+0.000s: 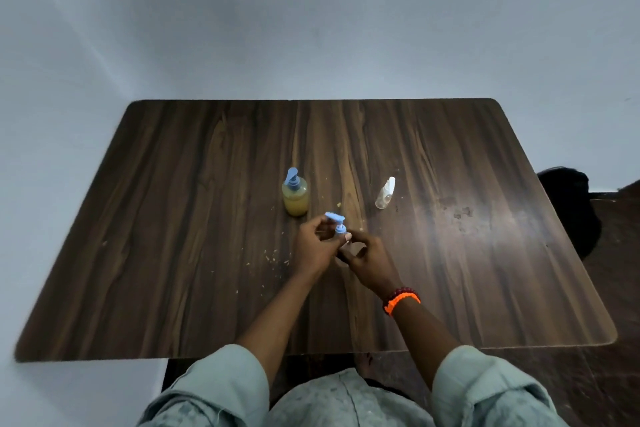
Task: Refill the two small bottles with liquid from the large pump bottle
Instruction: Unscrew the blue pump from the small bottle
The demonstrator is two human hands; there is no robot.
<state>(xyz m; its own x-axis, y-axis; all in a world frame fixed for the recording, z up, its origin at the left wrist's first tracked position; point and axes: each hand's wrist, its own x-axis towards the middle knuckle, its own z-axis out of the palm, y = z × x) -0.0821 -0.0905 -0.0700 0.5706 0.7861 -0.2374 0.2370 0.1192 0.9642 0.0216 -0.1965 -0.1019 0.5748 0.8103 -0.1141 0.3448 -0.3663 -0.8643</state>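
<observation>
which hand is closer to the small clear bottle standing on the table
Right. The right hand is nearer the small clear bottle, which stands beyond it, slightly to the right. The left hand is farther away, on the other side.

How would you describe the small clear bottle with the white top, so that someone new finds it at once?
Start from the dark wooden table and look right of its middle. The small clear bottle stands alone there, to the right of the pump bottle with yellow liquid. Only it has a white top and looks nearly empty, and no hand touches it.
</observation>
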